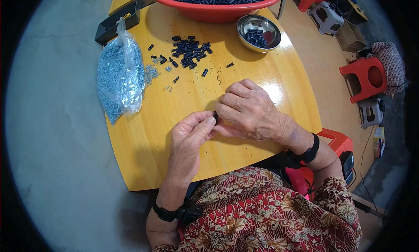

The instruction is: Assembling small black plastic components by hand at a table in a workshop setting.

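Observation:
Over the near half of the yellow table (262, 151), my left hand (190, 136) pinches a small black plastic part (216, 116) between thumb and forefinger. My right hand (253, 110) is closed against it from the other side, fingers curled, and whatever lies in its grip is hidden. Beyond the hands lies a loose pile of black plastic parts (190, 51), with a few stray ones nearer me. A clear plastic bag (120, 77) of small silvery pieces rests at the left, and some pieces (150, 73) have spilled beside it.
A red basin (218, 14) heaped with black parts stands at the far edge. Next to it a metal bowl (259, 33) holds more of them. A dark tray (117, 24) sits at the far left corner. Red stools (364, 79) and a cardboard box (351, 36) are on the right.

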A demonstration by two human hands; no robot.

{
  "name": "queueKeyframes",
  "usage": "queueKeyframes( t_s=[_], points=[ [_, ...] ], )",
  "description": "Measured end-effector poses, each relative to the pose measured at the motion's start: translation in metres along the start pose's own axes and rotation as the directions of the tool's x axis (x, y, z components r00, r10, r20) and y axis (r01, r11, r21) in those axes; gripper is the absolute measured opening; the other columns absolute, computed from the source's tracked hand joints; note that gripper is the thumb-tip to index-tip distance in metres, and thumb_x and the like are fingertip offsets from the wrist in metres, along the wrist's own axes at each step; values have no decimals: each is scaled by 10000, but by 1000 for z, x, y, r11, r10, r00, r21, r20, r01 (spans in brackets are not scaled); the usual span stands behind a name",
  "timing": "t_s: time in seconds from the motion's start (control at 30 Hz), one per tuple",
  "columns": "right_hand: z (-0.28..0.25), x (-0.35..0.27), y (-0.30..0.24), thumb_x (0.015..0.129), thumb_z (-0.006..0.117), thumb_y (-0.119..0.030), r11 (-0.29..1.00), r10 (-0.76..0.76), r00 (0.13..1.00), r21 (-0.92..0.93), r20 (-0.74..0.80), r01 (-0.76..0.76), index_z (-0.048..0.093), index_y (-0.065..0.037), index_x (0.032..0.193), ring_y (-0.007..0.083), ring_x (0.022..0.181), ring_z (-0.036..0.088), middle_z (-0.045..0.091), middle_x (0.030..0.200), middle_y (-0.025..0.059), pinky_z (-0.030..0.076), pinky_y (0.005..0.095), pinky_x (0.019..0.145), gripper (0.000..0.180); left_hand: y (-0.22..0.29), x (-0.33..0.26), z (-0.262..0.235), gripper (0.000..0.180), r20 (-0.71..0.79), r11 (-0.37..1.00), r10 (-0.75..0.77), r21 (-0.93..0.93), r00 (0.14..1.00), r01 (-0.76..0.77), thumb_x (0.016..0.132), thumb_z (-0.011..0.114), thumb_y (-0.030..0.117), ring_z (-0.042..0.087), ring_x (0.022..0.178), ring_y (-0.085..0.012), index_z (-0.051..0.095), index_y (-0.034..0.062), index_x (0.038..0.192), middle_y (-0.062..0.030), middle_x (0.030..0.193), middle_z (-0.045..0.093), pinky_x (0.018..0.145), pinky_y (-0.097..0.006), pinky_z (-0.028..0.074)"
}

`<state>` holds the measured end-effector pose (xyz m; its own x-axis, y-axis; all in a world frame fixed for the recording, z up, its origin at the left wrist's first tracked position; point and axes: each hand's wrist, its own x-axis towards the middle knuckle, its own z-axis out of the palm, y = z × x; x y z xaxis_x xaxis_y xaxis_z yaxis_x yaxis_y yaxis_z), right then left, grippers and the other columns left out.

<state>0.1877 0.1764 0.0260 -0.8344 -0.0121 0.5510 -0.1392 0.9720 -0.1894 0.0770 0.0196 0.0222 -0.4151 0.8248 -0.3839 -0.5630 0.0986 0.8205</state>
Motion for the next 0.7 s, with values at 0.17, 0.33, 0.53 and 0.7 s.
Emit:
queueKeyframes(
  t_s=[0.17,0.33,0.53,0.7],
  points=[
    [-3,3,-2,700,749,-298,1000,12,1000,-12,5,-12,575,-75,774,193,713,525,531,705,28,414,329,646,293,0,-1,-1,220,1,999,1,36,1000,-1,946,609,144,574,802,-66,647,-31,1074,-42,914,675,758,-218,448],
    [-2,3,3,726,752,-291,1000,-17,1000,21,8,17,574,-79,753,198,682,522,520,683,32,418,325,630,278,3,0,2,220,11,998,15,53,1000,-15,957,599,167,578,804,-65,662,-21,1052,-35,910,677,754,-218,452],
    [-2,4,4,734,760,-305,996,6,996,94,-91,3,572,-83,731,203,672,522,508,663,38,419,325,621,291,10,-3,2,217,-14,999,-30,37,999,30,963,596,191,576,813,-67,671,-2,1027,-24,886,682,768,-233,455],
    [-2,3,4,728,762,-311,997,-12,996,81,-83,19,570,-85,727,204,674,521,502,658,40,419,326,616,297,11,-4,-1,205,53,996,-18,86,998,14,957,594,171,571,818,-65,678,-13,990,-33,871,688,786,-237,453]
  ],
)
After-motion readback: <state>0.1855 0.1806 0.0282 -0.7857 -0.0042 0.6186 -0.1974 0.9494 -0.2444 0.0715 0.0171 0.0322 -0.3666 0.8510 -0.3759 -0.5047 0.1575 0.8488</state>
